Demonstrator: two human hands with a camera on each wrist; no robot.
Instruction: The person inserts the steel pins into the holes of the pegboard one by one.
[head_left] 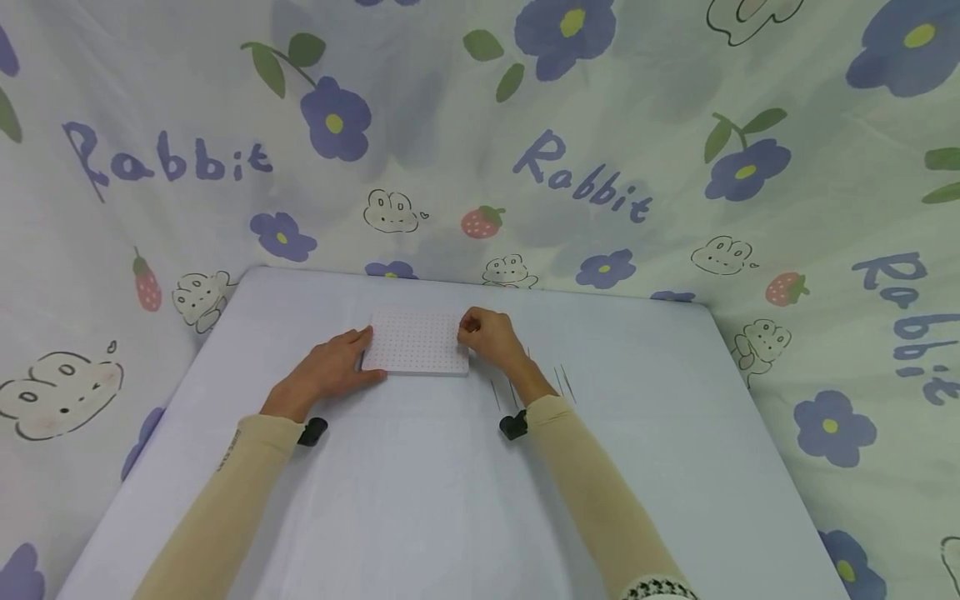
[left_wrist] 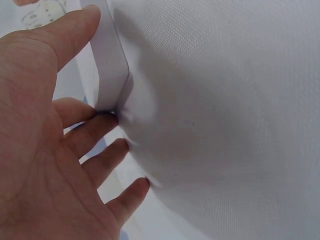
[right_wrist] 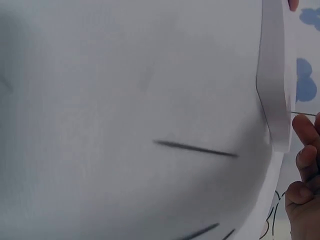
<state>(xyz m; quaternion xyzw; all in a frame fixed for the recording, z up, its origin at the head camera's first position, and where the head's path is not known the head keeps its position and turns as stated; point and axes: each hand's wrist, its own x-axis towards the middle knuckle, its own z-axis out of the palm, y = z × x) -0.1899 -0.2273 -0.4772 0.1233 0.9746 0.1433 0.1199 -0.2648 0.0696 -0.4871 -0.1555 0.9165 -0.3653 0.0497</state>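
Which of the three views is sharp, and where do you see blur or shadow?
Head view: sharp, evenly lit, soft shadows under both arms. Left wrist view: left hand fairly clear, white board edge soft. Right wrist view: blurred, dark pins smeared, right hand cut off at the edge.

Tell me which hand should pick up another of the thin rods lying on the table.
Probably the right hand: the thin rods lie just beside its wrist. The left hand rests against the white dotted board's far edge, steadying it.

I count one dotted white board on one table. I count two hands, left and right, and several thin dark sticks.
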